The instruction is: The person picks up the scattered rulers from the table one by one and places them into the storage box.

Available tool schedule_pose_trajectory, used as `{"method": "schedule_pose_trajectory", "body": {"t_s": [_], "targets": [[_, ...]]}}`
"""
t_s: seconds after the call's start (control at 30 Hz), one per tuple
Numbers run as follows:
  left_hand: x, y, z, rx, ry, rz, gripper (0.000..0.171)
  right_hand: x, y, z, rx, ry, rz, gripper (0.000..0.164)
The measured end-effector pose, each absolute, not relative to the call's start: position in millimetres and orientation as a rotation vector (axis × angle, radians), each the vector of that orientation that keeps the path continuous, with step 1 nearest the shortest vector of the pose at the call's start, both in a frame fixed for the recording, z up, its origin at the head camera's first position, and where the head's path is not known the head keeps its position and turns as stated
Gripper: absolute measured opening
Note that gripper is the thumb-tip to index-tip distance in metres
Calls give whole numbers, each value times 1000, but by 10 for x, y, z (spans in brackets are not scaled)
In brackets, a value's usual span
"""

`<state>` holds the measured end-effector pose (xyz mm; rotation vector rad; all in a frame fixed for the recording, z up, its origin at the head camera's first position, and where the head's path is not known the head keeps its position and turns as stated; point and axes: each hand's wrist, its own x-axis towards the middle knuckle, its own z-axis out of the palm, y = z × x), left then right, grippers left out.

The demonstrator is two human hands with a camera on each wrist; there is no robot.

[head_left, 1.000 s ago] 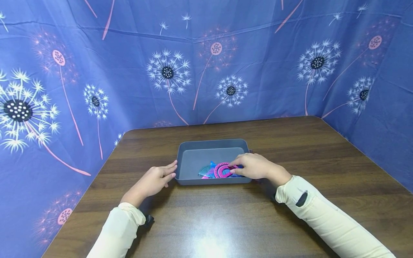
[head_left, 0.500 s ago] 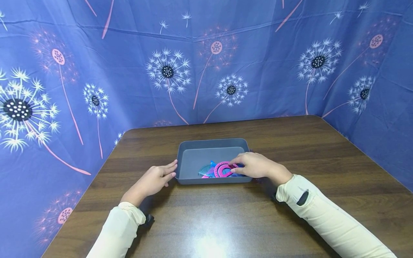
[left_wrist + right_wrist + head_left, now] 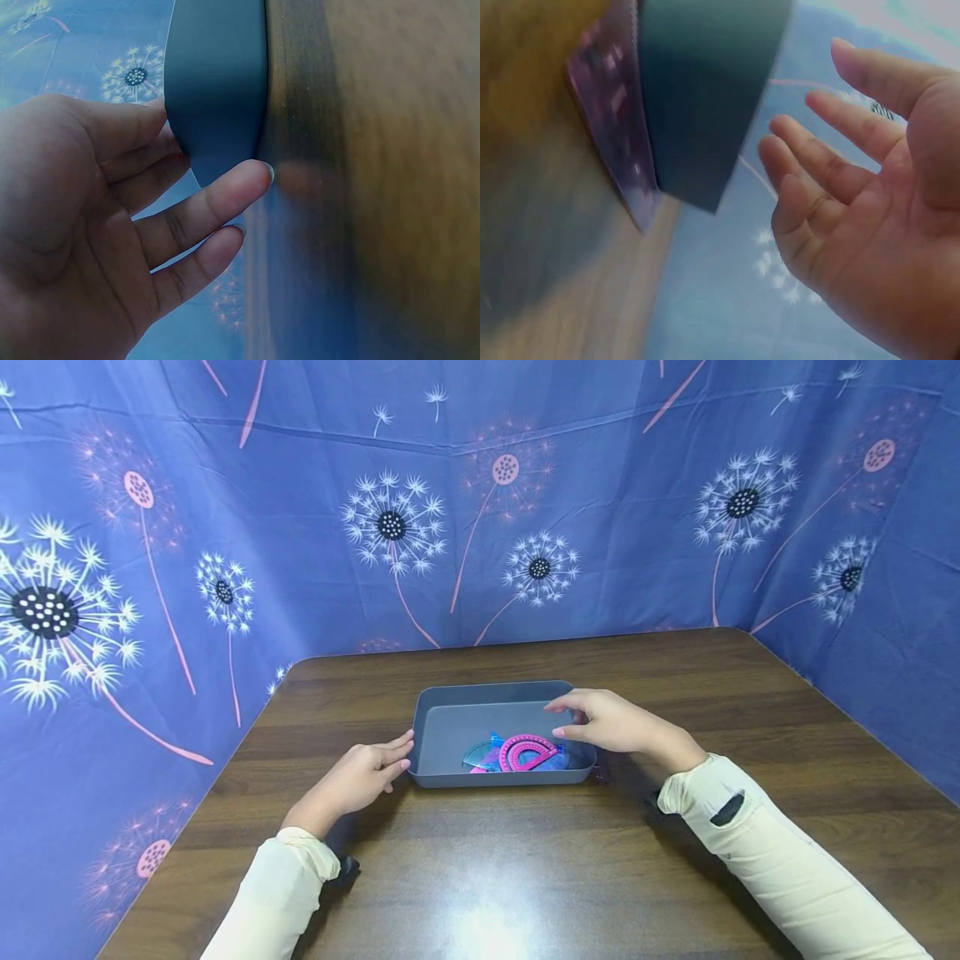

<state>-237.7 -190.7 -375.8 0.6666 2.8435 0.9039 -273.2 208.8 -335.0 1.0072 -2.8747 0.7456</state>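
A grey rectangular tray [image 3: 457, 727] stands on the table. Lying in its near right part are a pink protractor [image 3: 504, 752] and, beneath it, blue and pink flat pieces [image 3: 487, 757], partly covered. My left hand [image 3: 362, 779] touches the tray's left end with its fingers extended; in the left wrist view, the fingertips meet the grey wall [image 3: 217, 82]. Over the tray's right end hovers my right hand [image 3: 611, 720], thumb and fingers apart and nothing between them. The right wrist view shows this palm [image 3: 870, 225] beside the tray's wall [image 3: 705, 97].
A purplish translucent flat piece [image 3: 619, 105] sticks out by the tray's right end, on the table side. The brown wooden table [image 3: 450, 852] extends around the tray. Behind and at the sides hangs a blue cloth [image 3: 300, 510] with dandelion prints.
My right hand has let go of the pink protractor and lifted up and to the right. The protractor stays in the tray. My left hand keeps its place.
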Motion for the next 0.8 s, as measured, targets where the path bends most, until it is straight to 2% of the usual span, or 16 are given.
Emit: {"method": "schedule_pose_trajectory", "body": {"t_s": [0.17, 0.5, 0.8], "targets": [[-2380, -1905, -3752, 666, 2845, 901, 44, -2799, 2251, -3289, 886, -2792, 859, 44], [-2370, -1903, -3767, 673, 2846, 903, 44, -2997, 2544, -3458, 714, -2888, 856, 67], [-2378, -1903, -3755, 722, 2855, 904, 42, -3016, 2585, -3610, 824, -3113, 792, 95]]}}
